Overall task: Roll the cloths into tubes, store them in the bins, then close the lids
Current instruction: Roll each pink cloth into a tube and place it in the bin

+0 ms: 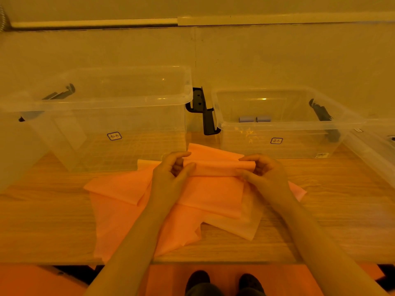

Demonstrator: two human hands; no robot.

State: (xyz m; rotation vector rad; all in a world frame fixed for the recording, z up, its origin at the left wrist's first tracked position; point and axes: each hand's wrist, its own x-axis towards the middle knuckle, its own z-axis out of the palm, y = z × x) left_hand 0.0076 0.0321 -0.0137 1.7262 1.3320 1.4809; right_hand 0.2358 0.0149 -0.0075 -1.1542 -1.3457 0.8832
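Both hands are curled round the rolled far edge of the top pink cloth (213, 189), mid-frame: left hand (173, 169) pinching one end of the roll, right hand (259, 169) the other. The stuff looks thin, soft and floppy, so I'd grip at the ends to keep the tube even. More cloths (128, 221) are piled underneath on the wooden table (342, 210). Left bin (111, 116) and right bin (277, 124) sit open behind, upper frame.
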